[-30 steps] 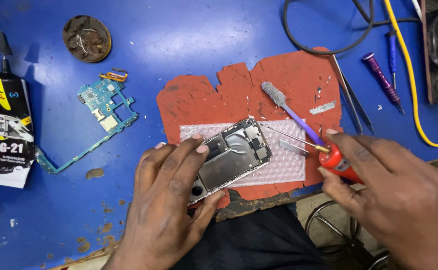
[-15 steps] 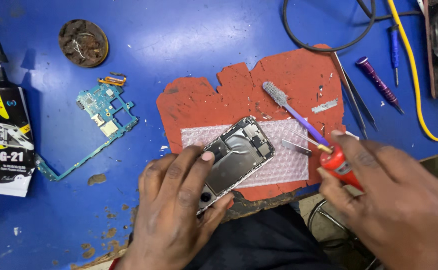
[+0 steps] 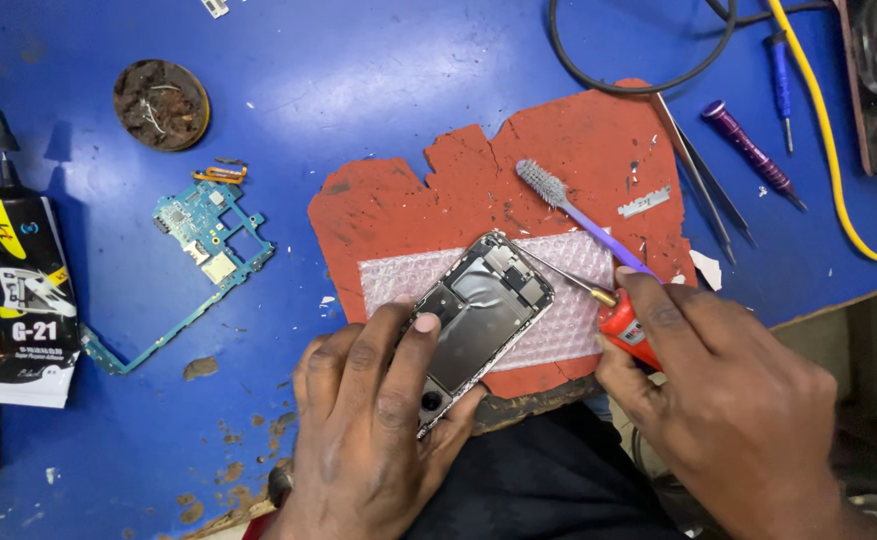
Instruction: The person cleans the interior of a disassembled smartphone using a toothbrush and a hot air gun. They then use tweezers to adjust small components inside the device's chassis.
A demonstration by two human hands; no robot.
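Two hands are ours: left hand [image 3: 373, 415] presses the phone [image 3: 478, 315], lying diagonally. Right hand [image 3: 728, 400] grips the screwdriver [image 3: 608, 312], tip at the phone's upper-right end.

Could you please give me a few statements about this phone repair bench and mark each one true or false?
1. The right hand holds a red-handled screwdriver with its tip on the opened phone. True.
2. The left hand lies on the circuit board. False: it presses on the phone; the board lies apart to the left.
3. The phone rests on a strip of bubble wrap over a red mat. True.
4. The brush lies on the blue table. False: it lies on the red mat.
5. A glue tube lies at the left edge. True.
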